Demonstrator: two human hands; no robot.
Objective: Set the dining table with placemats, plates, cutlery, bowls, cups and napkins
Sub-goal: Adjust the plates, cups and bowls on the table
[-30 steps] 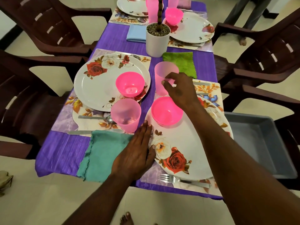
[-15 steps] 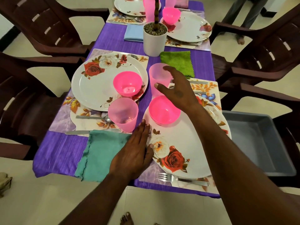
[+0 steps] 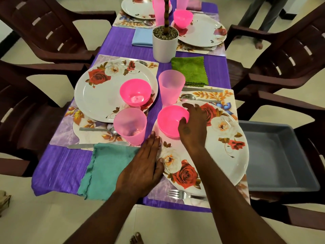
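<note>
- Nearest, a fork lies on the placemat at the table edge; the right forearm hides the end of its handle.
- Beside it, the left hand lies flat, fingers straight and together, on the teal napkin, with the thumb touching the rim of the near plate.
- Further on, the right hand grips the pink bowl standing on this plate: the thumb curls over the near rim and the fingers over the far side, covering part of the bowl.
- Just behind the bowl stands a pink cup, apart from the hand.
- To the right, a grey tray sits on a chair, partly hidden under the plate rim.
- Across, a second plate carries another bowl, with a second cup near it.
- Far away, the plant pot cuts off the view of the farther settings, and the stem leaves the frame.
</note>
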